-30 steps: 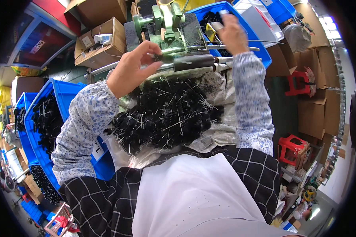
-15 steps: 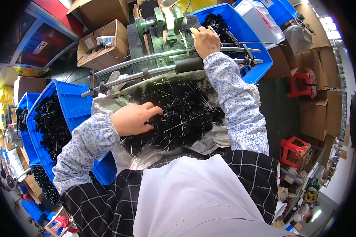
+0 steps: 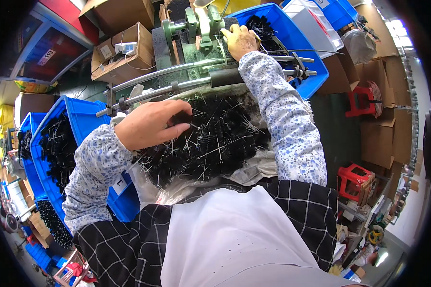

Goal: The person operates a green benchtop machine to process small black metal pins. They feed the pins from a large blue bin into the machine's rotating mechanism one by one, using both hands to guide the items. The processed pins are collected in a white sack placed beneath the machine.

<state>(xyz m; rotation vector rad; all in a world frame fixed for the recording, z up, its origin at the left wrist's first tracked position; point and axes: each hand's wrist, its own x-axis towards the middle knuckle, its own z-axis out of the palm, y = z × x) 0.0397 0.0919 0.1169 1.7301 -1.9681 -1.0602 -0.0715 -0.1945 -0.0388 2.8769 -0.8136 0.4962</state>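
Note:
A heap of black twisted-wire brushes [image 3: 215,138], with looped metal stems sticking out, lies on a whitish sack cloth [image 3: 153,189] before me. Above the heap's left side, my left hand [image 3: 151,123] is curled, thumb and fingers closing on what appears to be one black brush. My right hand [image 3: 242,43] is at the green metal machine [image 3: 201,28], beyond two steel rails [image 3: 163,91]. Its fingers, some with yellow coverings, are bent together beside the machine's head; what they grip is hidden.
Blue bins full of black brushes stand left [image 3: 86,119] and at the far right [image 3: 316,79]. An open cardboard box [image 3: 124,55] sits beyond the rails at left. Red stools [image 3: 357,182] and stacked cartons [image 3: 378,138] line the right side.
My left hand has risen off the heap and drawn slightly back, its fingers curling from spread to pinched. The right hand has shifted a little left at the machine.

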